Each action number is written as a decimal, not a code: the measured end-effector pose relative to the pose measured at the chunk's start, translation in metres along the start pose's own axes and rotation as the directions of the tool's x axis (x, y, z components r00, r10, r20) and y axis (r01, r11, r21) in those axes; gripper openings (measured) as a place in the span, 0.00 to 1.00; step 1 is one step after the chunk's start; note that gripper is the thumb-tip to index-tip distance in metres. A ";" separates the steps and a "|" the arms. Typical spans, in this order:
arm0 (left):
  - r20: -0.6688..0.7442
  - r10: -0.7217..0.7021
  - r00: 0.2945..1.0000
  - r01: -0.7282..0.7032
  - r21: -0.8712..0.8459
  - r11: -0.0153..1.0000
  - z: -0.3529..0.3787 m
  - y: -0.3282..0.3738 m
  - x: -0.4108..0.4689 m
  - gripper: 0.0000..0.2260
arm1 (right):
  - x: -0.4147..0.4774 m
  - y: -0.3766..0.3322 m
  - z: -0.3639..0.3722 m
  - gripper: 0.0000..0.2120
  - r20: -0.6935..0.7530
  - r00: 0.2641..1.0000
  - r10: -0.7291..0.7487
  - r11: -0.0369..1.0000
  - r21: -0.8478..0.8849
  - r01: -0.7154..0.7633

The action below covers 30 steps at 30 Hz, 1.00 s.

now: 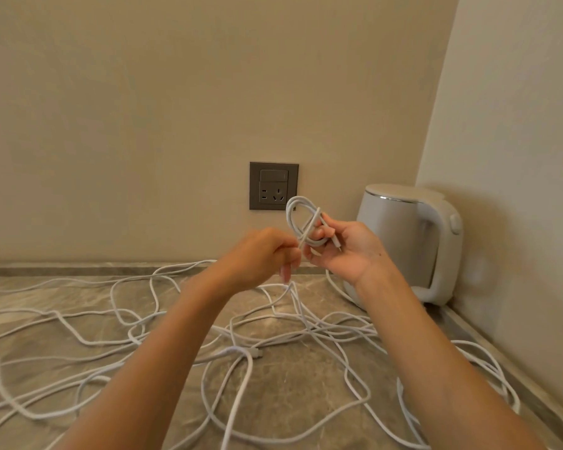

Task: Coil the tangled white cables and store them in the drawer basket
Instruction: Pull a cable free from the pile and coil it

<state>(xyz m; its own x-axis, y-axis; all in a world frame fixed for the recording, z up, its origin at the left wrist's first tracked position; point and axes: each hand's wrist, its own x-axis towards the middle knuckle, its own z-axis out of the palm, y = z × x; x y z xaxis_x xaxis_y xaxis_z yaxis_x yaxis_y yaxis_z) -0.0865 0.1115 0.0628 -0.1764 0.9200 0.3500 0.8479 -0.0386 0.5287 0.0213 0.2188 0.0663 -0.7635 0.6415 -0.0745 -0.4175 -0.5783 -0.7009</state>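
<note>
Tangled cables (234, 352) sprawl on counter (290, 401); right hand (345, 251) grips coil (298, 219), left hand (260, 251) pinches strand (294, 289)

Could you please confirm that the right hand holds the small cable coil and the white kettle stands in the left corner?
Not quite: the kettle stands in the right corner, as the head view shows. The right hand does hold the small cable coil.

Loose white cables (238, 350) are sprawling over nearly the whole countertop (290, 401), leaving only small bare patches between loops. The kettle (403, 241) is blocking the right corner, just beside the right hand (345, 251). A strand (291, 289) is hanging from the left hand (267, 251) down into the tangle. Above the counter's left half, the air is lying open up to the back wall (143, 125).
</note>
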 end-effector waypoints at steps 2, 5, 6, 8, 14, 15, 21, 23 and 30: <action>0.015 -0.001 1.000 0.001 0.020 1.000 0.000 -0.002 -0.001 0.12 | -0.001 -0.001 -0.001 0.13 0.026 1.000 -0.002 1.000 -0.014 0.003; 0.039 -0.020 0.999 0.018 0.050 0.999 -0.002 -0.006 -0.001 0.13 | -0.008 -0.003 0.000 0.10 0.086 0.996 -0.010 0.996 -0.088 0.017; 0.048 -0.030 0.998 0.026 0.069 0.997 -0.004 -0.008 -0.001 0.12 | -0.010 -0.004 0.000 0.07 0.112 0.994 -0.002 0.993 -0.120 0.016; 0.040 -0.066 0.997 0.061 0.111 0.992 -0.009 -0.011 -0.004 0.10 | -0.014 -0.006 -0.001 0.06 0.170 0.985 0.036 0.977 -0.213 0.001; 0.033 -0.102 0.994 0.101 0.027 0.994 -0.019 -0.011 -0.007 0.05 | -0.015 -0.006 -0.002 0.15 0.313 0.911 0.267 0.693 -0.720 0.045; 0.025 -0.101 0.995 0.101 0.010 0.995 -0.019 -0.011 -0.006 0.05 | -0.015 -0.004 -0.001 0.16 0.302 0.906 0.296 0.635 -0.771 0.049; -0.087 -0.122 0.989 0.123 0.008 0.992 -0.014 -0.004 -0.001 0.07 | -0.011 0.005 0.005 0.15 0.143 0.960 0.242 0.467 -0.884 0.014; -0.178 -0.128 0.976 0.139 0.046 0.989 -0.009 0.000 0.000 0.08 | -0.010 0.007 0.006 0.13 0.109 0.982 0.155 0.434 -0.900 0.031; -0.485 -0.071 0.872 0.157 0.140 0.978 0.005 0.007 -0.003 0.08 | -0.001 0.019 0.012 0.13 0.032 0.989 -0.147 0.374 -0.924 0.085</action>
<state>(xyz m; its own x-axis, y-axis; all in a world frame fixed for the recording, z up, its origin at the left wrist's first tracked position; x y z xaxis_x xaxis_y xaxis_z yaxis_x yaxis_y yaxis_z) -0.0771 0.1103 0.0615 -0.4558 0.6159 0.6426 0.8714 0.1616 0.4632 0.0087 0.2010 0.0616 -0.7088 0.7035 0.0519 0.2340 0.3039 -0.9235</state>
